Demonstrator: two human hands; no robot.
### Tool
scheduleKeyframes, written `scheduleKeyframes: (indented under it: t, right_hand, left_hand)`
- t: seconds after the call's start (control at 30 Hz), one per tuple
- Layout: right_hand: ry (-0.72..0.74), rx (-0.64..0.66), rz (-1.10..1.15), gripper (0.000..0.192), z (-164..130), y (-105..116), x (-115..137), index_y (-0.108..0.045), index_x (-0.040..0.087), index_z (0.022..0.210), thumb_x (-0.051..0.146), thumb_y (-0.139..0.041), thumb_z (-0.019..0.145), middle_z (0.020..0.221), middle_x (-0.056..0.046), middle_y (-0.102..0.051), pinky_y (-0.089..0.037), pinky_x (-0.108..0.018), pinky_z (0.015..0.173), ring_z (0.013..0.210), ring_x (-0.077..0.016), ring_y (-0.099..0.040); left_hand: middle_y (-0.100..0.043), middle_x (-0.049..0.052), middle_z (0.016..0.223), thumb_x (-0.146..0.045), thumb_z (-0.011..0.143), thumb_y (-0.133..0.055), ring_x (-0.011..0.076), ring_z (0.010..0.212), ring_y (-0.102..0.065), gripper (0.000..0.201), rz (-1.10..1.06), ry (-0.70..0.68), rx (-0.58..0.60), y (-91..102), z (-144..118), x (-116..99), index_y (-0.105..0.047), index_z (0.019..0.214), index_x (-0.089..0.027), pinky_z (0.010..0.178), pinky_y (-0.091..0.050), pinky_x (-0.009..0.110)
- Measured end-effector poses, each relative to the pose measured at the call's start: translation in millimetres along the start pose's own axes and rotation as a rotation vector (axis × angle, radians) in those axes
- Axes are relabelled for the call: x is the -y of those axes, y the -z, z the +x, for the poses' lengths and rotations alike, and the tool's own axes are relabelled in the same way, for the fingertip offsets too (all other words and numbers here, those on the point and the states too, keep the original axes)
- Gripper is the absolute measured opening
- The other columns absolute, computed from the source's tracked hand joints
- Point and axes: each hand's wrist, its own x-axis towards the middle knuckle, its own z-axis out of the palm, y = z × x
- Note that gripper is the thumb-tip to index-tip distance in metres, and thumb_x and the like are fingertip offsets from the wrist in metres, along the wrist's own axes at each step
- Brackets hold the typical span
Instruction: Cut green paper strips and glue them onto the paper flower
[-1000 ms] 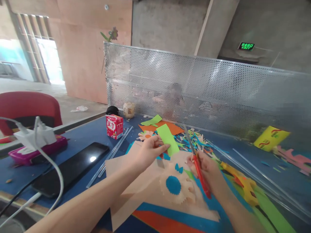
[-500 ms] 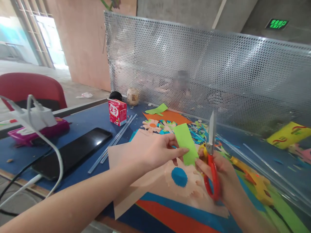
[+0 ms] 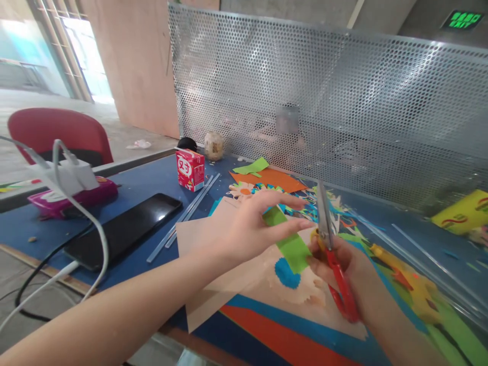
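both hands [image 3: 255, 223] raised, grips closed

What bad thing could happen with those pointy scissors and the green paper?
The left hand pinches the green paper strip right beside the blades of the red-handled scissors in the right hand, so a fingertip might get nicked. The strip is bent and held by one end, so a cut might go crooked. The blade tips point up, toward the person.

Green paper strip [image 3: 293, 245]: thin, matt. Scissors [image 3: 332, 254]: bare metal blades w/ a dull shine, glossy red plastic handles. Peach paper sheet [image 3: 213, 264] matt, smooth. Bench [image 3: 145, 185] top blue, matt. Phone [image 3: 124, 230]: black glass, glossy. Screen [image 3: 343, 101] behind: perforated metal, satin grey.
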Motion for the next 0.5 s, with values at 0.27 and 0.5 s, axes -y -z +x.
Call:
scheduleKeyframes:
  t: [0.27, 0.5]
  right_hand:
    - [-0.048, 0.091, 0.003, 0.021, -0.5, 2.0, -7.0, -0.057, 0.02, 0.07, 0.022, -0.073, 0.057, 0.06, 0.004, -0.054, -0.039, -0.018, 0.047, 0.052, -0.0101, -0.049]
    - [-0.042, -0.037, 0.069, 0.025, 9.7, 12.6, 1.2, -0.054, 0.02, 0.067, 0.023, -0.073, 0.051, 0.052, 0.008, -0.045, -0.03, -0.016, 0.037, 0.041, -0.0061, -0.037]
  left_hand:
    - [-0.069, 0.003, 0.078, -0.02, 0.075, -0.064, 0.0152, 0.076, -0.062, 0.006, -0.177, -0.043, -0.002, -3.3, 1.6, 10.7, -0.068, 0.072, -0.017, 0.075, -0.048, 0.029]
    - [-0.069, 0.004, 0.082, -0.023, 0.077, -0.061, 0.0173, 0.084, -0.062, 0.012, 0.147, -0.256, -0.01, 2.9, -5.3, 0.6, -0.072, 0.079, -0.026, 0.088, -0.045, 0.033]
